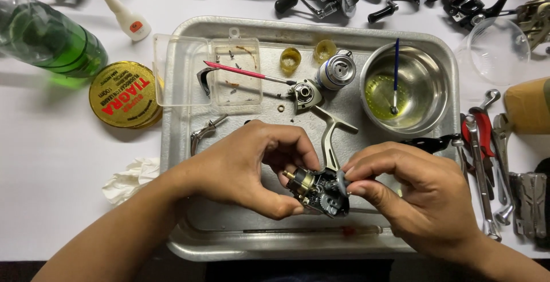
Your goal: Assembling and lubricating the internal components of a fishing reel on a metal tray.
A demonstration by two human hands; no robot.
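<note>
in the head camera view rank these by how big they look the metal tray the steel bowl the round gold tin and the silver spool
1. metal tray, by far the largest.
2. steel bowl.
3. round gold tin, a little smaller than the bowl; the gap is small.
4. silver spool, the smallest.
All lie at about one level, so nearness hardly skews this.

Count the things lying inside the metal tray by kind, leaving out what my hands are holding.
Inside the dented silver metal tray:
Round steel bowl of yellowish liquid: 1
Clear plastic compartment box: 1
Thin brushes, one pink-handled, one blue-handled: 2
Small amber plastic caps: 2
Silver reel spool: 1
Total: 7
Tiny screws and washers are too small to count.
</note>
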